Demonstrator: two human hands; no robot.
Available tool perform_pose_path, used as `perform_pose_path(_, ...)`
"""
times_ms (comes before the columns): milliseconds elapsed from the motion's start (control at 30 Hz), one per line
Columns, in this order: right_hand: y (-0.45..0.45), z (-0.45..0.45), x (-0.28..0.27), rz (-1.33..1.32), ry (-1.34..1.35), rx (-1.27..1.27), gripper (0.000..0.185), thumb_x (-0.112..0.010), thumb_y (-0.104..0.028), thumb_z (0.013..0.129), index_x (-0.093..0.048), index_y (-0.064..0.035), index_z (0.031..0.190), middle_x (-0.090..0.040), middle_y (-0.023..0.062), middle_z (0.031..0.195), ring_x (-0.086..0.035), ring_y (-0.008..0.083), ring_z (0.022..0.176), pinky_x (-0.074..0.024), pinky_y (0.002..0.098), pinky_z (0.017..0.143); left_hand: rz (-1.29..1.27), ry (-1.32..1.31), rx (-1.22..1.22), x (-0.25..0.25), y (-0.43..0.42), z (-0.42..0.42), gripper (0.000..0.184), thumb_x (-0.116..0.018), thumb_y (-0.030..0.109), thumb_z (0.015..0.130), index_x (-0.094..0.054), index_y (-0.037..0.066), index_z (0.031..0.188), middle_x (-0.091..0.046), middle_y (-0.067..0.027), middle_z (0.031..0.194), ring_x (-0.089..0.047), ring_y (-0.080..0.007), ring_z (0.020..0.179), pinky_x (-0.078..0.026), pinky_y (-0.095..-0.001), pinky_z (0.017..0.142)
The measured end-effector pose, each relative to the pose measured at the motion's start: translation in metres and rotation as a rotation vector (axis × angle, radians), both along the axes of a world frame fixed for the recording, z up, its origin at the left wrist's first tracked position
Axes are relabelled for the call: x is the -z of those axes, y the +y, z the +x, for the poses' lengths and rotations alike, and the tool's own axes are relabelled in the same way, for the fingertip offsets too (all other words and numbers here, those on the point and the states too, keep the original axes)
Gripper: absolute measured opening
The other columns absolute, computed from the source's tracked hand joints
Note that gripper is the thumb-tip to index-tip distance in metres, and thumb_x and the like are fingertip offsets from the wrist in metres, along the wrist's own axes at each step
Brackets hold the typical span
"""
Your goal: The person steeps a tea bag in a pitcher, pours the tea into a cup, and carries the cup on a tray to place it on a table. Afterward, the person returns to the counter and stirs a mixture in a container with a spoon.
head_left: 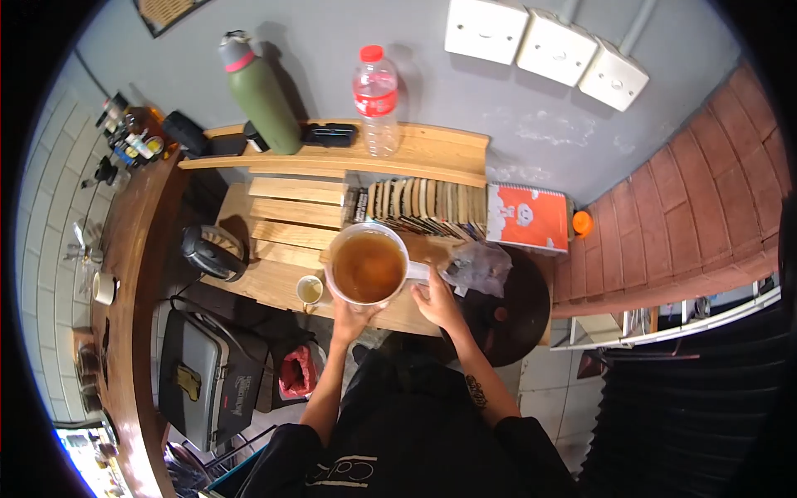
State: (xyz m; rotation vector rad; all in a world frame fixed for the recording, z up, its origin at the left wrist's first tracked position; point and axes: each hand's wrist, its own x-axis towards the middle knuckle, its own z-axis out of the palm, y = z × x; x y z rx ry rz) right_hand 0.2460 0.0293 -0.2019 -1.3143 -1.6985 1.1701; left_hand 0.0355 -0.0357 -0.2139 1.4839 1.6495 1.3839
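Observation:
A wide white jug (368, 266) of clear brown liquid, tea-like in colour, is held up in front of me over the low wooden table (278, 272). My left hand (355, 314) cups its lower left side, fingers wrapped under and around it. On the other side, my right hand (437, 300) grips the jug's handle; part of the fingers is hidden behind it. Just left of the jug, a small white cup (310, 290) with pale yellowish contents stands near the table's front edge.
A kettle (217, 252) stands left on the table. Behind are wooden slats (297, 209), a row of books (427, 203) and an orange notebook (528, 217). The shelf holds a green flask (264, 104) and a plastic bottle (378, 108). A plastic bag (481, 268) lies right.

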Motion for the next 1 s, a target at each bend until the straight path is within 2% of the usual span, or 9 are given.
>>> perform_pose_path(133,0.003,0.038,0.006,0.200,-0.055,-0.081,0.057,-0.066,-0.007,0.082,-0.042,0.0025,0.133,-0.042,0.0287,0.135,-0.042,0.0447,0.127,-0.0359,0.0463,0.107,-0.069,-0.083,0.063,-0.005,0.000,-0.001,0.082,-0.088,0.012,0.069,-0.039,-0.003,0.133,-0.054,-0.0144,0.125,-0.055,-0.0242,0.114,-0.045,-0.0377,0.099)
perform_pose_path(233,0.010,0.078,0.017,0.369,-0.438,0.180,0.071,-0.074,-0.005,0.073,-0.044,-0.0052,0.137,-0.038,0.0268,0.139,-0.035,0.0466,0.132,-0.0323,0.0486,0.110,-0.120,-0.207,0.089,-0.004,0.001,0.001,0.080,-0.087,0.007,0.071,-0.037,-0.004,0.132,-0.056,-0.0159,0.124,-0.059,-0.0240,0.108,-0.049,-0.0360,0.094)
perform_pose_path(367,0.022,0.098,0.010,0.198,-0.710,0.144,0.080,-0.085,-0.013,0.064,-0.049,-0.0102,0.135,-0.028,0.0271,0.147,-0.025,0.0532,0.136,-0.0264,0.0546,0.113,-0.165,-0.165,0.143,0.002,0.002,-0.007,0.075,-0.087,0.009,0.071,-0.042,-0.005,0.129,-0.057,-0.0161,0.121,-0.058,-0.0234,0.109,-0.048,-0.0360,0.094)
perform_pose_path(467,0.031,0.097,0.026,0.145,-0.898,0.088,0.071,-0.084,-0.012,0.063,-0.054,-0.0080,0.128,-0.035,0.0263,0.142,-0.028,0.0500,0.135,-0.0257,0.0570,0.112,-0.185,-0.116,0.146,0.003,0.001,-0.008,0.070,-0.085,0.010,0.074,-0.044,-0.005,0.129,-0.055,-0.0149,0.125,-0.058,-0.0225,0.108,-0.048,-0.0362,0.095)
perform_pose_path(600,0.052,0.115,0.084,0.283,-0.906,0.081,0.055,-0.079,-0.006,0.065,-0.058,-0.0044,0.116,-0.050,0.0267,0.126,-0.043,0.0464,0.125,-0.0368,0.0547,0.104,-0.166,-0.190,0.088,0.020,0.001,-0.010,0.075,-0.086,0.012,0.072,-0.042,-0.005,0.130,-0.055,-0.0158,0.125,-0.057,-0.0238,0.110,-0.047,-0.0368,0.096)
perform_pose_path(667,0.065,0.123,0.082,0.114,-0.656,0.154,0.047,-0.073,-0.002,0.066,-0.057,-0.0022,0.110,-0.058,0.0251,0.107,-0.055,0.0449,0.108,-0.0460,0.0514,0.093,-0.160,-0.225,0.062,0.016,-0.001,-0.009,0.078,-0.088,0.014,0.071,-0.041,-0.006,0.130,-0.055,-0.0169,0.125,-0.056,-0.0252,0.112,-0.047,-0.0367,0.096)
perform_pose_path(700,0.065,0.123,0.074,0.235,-0.607,0.266,0.042,-0.069,0.001,0.068,-0.055,-0.0006,0.107,-0.060,0.0265,0.101,-0.059,0.0472,0.097,-0.0494,0.0490,0.085,-0.146,-0.172,0.082,0.002,0.001,-0.006,0.079,-0.087,0.012,0.072,-0.039,-0.004,0.132,-0.055,-0.0164,0.125,-0.056,-0.0243,0.113,-0.046,-0.0370,0.098)
perform_pose_path(900,0.067,0.112,-0.021,0.567,-0.516,0.134,0.051,-0.067,0.003,0.072,-0.052,-0.0055,0.120,-0.057,0.0213,0.103,-0.060,0.0439,0.087,-0.0493,0.0496,0.072,-0.086,-0.102,0.070,0.003,0.003,-0.008,0.091,-0.089,0.013,0.068,-0.034,-0.003,0.138,-0.049,-0.0164,0.133,-0.051,-0.0251,0.121,-0.042,-0.0383,0.105)
perform_pose_path(1000,0.090,0.083,-0.055,0.621,-0.418,0.156,0.021,-0.056,0.005,0.072,-0.061,0.0007,0.092,-0.060,0.0235,0.080,-0.059,0.0411,0.072,-0.0421,0.0475,0.061,-0.080,-0.020,0.037,-0.012,0.001,-0.007,0.111,-0.091,0.017,0.065,-0.017,-0.001,0.147,-0.040,-0.0186,0.139,-0.043,-0.0292,0.131,-0.038,-0.0399,0.108)
